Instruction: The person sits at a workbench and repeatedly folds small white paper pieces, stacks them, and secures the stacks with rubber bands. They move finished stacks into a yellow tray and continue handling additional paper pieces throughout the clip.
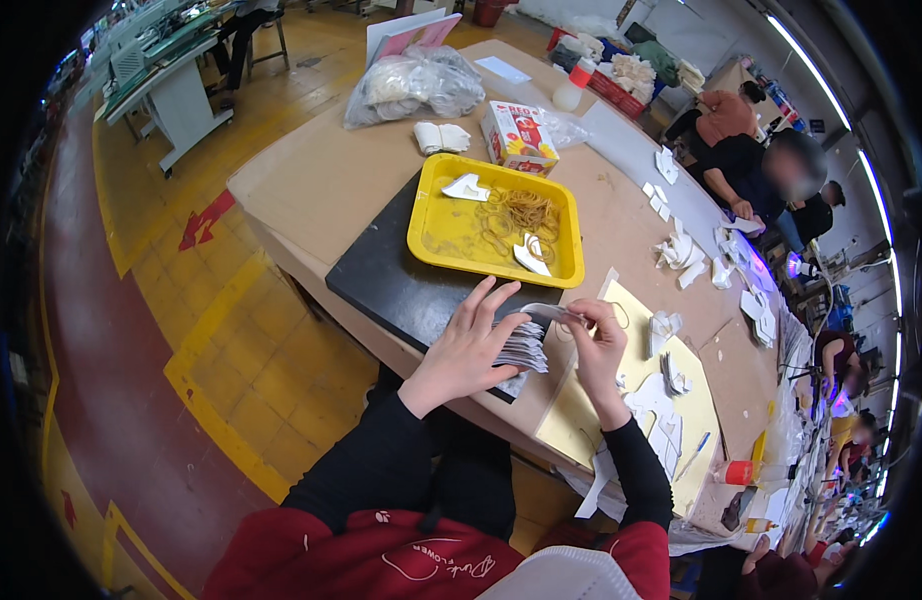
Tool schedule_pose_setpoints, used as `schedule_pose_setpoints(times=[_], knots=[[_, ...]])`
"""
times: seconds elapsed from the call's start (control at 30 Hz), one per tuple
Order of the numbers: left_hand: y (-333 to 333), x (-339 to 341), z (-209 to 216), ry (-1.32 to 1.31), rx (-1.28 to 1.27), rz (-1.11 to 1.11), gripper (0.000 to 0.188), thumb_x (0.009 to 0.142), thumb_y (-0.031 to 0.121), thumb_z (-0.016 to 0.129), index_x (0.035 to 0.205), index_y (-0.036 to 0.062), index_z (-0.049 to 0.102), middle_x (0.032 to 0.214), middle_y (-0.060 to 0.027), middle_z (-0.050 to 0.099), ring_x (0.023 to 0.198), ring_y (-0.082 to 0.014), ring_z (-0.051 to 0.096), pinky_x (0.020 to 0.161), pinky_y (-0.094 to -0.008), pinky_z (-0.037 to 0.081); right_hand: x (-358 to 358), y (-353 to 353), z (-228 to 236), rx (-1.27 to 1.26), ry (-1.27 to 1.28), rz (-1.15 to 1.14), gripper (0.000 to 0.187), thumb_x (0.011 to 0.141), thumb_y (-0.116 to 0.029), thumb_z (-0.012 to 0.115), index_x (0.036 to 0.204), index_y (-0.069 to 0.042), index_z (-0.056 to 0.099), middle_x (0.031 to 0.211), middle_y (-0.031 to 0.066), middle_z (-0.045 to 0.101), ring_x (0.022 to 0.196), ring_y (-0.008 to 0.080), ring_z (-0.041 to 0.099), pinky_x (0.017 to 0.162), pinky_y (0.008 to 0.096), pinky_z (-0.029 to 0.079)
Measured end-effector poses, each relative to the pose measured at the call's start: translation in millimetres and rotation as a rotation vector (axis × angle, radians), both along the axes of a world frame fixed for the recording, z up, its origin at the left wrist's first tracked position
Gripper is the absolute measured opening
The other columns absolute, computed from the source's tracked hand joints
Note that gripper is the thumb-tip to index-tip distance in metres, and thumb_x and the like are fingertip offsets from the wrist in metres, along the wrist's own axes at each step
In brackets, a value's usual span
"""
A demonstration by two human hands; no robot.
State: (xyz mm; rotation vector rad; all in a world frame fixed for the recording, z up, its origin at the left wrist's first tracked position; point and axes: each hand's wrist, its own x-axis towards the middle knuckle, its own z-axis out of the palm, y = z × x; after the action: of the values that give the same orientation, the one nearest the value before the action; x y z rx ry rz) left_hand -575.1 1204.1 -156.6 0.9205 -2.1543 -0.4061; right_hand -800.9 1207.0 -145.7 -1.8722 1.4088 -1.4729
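My left hand [463, 348] wraps round a stack of thin white-grey cut pieces [522, 350], thumb on the near side and fingers over the far side. The stack stands at the edge of a black board [366, 270]. Between the thumb and fingers of my right hand [601, 345] is a thin pale curved piece [549, 312], which reaches across to the top of the stack. Just beyond my hands sits a yellow tray [446, 235] with a heap of tan rubber bands [529, 210] and two white cut pieces, one banded [532, 256].
A pale yellow sheet [561, 425] on my right bears loose white pieces [664, 425], small bundles [676, 375] and a pen [695, 455]. Behind the tray are a red-and-white box [521, 138], a plastic bag [413, 90] and a bottle [573, 85]. Other people sit along the far right.
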Motion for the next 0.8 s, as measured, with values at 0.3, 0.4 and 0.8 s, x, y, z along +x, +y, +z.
schedule_pose_setpoints(times=[0.3,0.4,0.8], knots=[[-4,2,-6,0.013,0.058,-0.078,0.074,0.075,0.028,0.077,0.136,0.0042,0.043,0.137,-0.0172,0.046,0.131,-0.0348,0.043,0.114,-0.0471,0.031,28,12,-17,0.496,-0.513,0.186,0.021,0.089,0.007,0.062,0.108,0.001,0.065,0.113,0.0042,0.060,0.093,0.0085,0.059,0.085,0.0209,0.048],[-4,1,-2,-0.019,0.044,-0.059,0.077,0.075,0.027,0.076,0.139,0.0021,0.040,0.132,-0.0177,0.048,0.127,-0.0348,0.045,0.113,-0.0460,0.032,29,20,-6,0.616,-0.598,0.165,0.029,0.092,0.001,0.060,0.121,0.001,0.061,0.124,0.0056,0.058,0.100,0.0106,0.058,0.091,0.0225,0.046],[-3,-6,-1,-0.082,0.040,0.111,0.080,0.071,0.033,0.081,0.137,0.0083,0.043,0.133,-0.0127,0.048,0.135,-0.0319,0.037,0.119,-0.0593,0.012,64,160,-1,0.163,-0.630,-0.109,0.061,0.098,-0.026,0.053,0.148,-0.001,0.030,0.140,0.0204,0.050,0.128,0.0281,0.049,0.109,0.0408,0.034]])
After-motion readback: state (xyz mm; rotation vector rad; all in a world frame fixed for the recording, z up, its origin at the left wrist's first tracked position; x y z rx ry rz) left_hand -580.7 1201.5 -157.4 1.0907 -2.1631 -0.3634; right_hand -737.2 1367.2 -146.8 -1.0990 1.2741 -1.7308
